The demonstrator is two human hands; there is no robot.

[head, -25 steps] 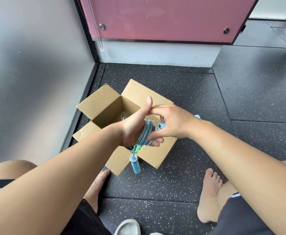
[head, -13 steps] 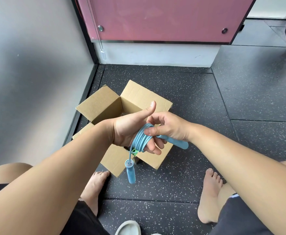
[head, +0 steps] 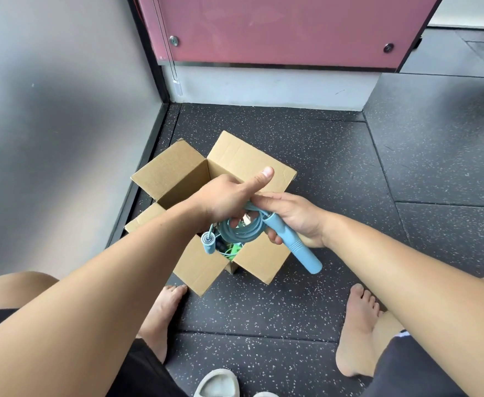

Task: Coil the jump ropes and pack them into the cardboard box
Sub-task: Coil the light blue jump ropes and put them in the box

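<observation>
An open cardboard box (head: 243, 156) stands on the dark floor, flaps spread. Above it I hold a light blue jump rope (head: 243, 232) wound into a coil. My left hand (head: 226, 199) grips the top of the coil, thumb stuck out. My right hand (head: 295, 219) holds one blue handle (head: 295, 247), which points down to the right. The other blue handle (head: 208, 244) dangles from the coil over the box. Green rope (head: 233, 250) shows inside the box under the coil.
A grey wall (head: 63, 138) runs along the left and a pink panel (head: 278, 27) stands behind the box. My bare feet (head: 358, 325) rest on the speckled rubber floor, with a pale slipper (head: 217, 383) at the bottom edge.
The coil has turned flatter and dropped lower over the box. My right hand has swung its handle down to the right, and the hanging handle has risen closer to the coil.
</observation>
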